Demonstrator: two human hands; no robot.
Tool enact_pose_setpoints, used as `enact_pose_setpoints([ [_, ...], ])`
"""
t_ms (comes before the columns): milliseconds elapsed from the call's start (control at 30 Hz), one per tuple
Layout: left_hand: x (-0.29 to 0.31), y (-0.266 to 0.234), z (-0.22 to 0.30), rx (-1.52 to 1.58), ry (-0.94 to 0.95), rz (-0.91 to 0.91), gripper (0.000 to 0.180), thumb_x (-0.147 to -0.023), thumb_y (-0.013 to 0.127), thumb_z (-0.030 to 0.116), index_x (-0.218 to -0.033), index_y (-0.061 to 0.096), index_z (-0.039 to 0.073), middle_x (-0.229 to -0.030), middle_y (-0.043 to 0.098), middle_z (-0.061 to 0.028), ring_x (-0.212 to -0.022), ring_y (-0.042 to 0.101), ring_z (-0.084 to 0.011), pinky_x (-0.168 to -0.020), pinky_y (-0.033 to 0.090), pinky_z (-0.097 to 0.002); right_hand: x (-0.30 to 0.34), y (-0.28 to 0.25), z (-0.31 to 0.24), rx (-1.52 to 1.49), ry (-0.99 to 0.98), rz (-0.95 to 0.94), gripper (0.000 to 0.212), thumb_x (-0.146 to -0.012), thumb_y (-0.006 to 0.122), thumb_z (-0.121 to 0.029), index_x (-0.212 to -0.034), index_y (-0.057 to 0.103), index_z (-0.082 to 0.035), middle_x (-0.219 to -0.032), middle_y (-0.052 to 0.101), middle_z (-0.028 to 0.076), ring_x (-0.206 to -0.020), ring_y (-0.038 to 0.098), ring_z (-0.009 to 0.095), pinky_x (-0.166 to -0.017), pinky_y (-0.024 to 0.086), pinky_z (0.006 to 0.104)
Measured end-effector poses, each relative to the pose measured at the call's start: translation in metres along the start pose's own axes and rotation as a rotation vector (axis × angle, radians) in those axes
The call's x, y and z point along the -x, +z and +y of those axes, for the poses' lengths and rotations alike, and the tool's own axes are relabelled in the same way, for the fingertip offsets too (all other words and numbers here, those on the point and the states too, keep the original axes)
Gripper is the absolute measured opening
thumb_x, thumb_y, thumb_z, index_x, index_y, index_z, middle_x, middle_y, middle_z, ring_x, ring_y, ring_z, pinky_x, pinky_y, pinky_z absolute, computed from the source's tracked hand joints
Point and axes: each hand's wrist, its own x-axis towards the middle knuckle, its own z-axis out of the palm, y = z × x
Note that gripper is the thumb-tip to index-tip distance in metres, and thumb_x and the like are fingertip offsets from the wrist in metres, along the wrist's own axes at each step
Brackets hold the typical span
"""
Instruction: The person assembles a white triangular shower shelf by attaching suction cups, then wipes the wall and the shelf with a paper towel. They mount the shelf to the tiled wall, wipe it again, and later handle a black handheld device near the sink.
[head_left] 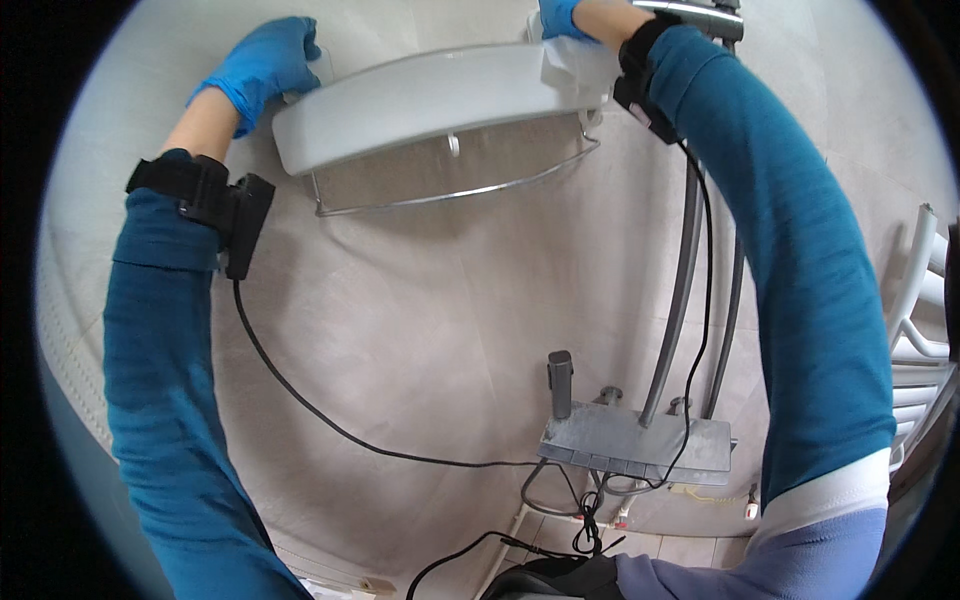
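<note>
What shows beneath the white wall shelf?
Below the white shelf, a thin curved metal rail and a small white piece show against the wall. The wall directly behind the shelf is covered.

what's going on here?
A person in blue gloves has both arms raised to a white shelf with a metal rail under it, against a pale wall. The left hand is curled at the shelf's left end; its grip isn't clear. The right hand, partly cut off by the top edge, is at the other end, by what looks like a white cloth. Below, to the right, a grey shower unit sits at the wall.
</note>
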Motion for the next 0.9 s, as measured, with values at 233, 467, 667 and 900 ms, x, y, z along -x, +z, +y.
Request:
enact_pose_setpoints([
  [233, -0.017, 0.021, -0.025, -0.060, -0.036, 0.067, 0.045, -0.067, 0.076, 0.015, -0.107, 0.060, 0.003, -0.104, 0.064, -0.0167, -0.090, 0.063, -0.0292, -0.079, 0.051, -0.0372, -0.036, 0.022, 0.023, 0.340, -0.302, -0.362, 0.025, -0.083, 0.055, -0.031, -0.087, 0.072, -0.012, -0.099, 0.068, 0.014, -0.090, 0.065, 0.034, -0.077, 0.051, 0.0412],
  [467, -0.012, 0.009, -0.002, -0.100, 0.086, 0.069, 0.027, -0.068, 0.073, 0.012, -0.090, 0.061, 0.001, -0.095, 0.065, -0.0166, -0.085, 0.063, -0.0305, -0.074, 0.050, -0.0404, -0.001, 0.007, -0.005, 0.054, 0.102, 0.014, 0.019, -0.077, 0.060, -0.010, -0.091, 0.071, -0.003, -0.091, 0.066, 0.023, -0.080, 0.066, 0.037, -0.076, 0.053, 0.0418],
  [667, 0.009, -0.014, 0.009, 0.029, -0.108, -0.021, 0.028, -0.072, 0.062, -0.004, -0.099, 0.065, 0.004, -0.109, 0.063, -0.0182, -0.096, 0.061, -0.0346, -0.083, 0.050, -0.0360, 0.024, -0.034, -0.027, -0.133, 0.216, -0.073, 0.023, -0.083, 0.053, -0.014, -0.094, 0.071, -0.003, -0.100, 0.065, 0.023, -0.090, 0.064, 0.041, -0.078, 0.053, 0.0441],
  [900, 0.054, -0.029, 0.011, -0.464, 0.329, 0.018, 0.041, -0.088, 0.050, 0.005, -0.126, 0.057, 0.019, -0.138, 0.047, -0.0116, -0.123, 0.047, -0.0314, -0.103, 0.040, -0.0362, 0.050, -0.042, -0.031, 0.038, 0.107, -0.077, 0.032, -0.086, 0.049, -0.013, -0.116, 0.060, -0.008, -0.107, 0.065, 0.019, -0.095, 0.064, 0.037, -0.083, 0.051, 0.0427],
])
